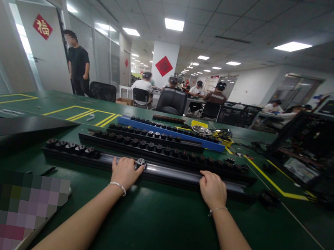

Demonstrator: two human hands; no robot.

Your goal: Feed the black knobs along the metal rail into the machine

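Note:
A long black rail (172, 172) with a shiny metal channel lies across the bench in front of me. My left hand (124, 172) is closed over its left half, and a small black part (140, 163) sits in the channel between thumb and index finger. Farther left, several similar black parts (71, 147) stand in a row at the rail's end. Toward the right end, my right hand (214, 190) is closed over the rail with its fingers curled; the fingertips are partly hidden.
Behind lie more black rails (162, 153) filled with parts and a blue rail (169, 131). A metal dish (201, 130) and yellow tray (199, 124) stand farther back. An opened machine (302, 150) is on the right. A blurred-out item (23, 212) lies front left. People sit beyond; one person (79, 62) stands left.

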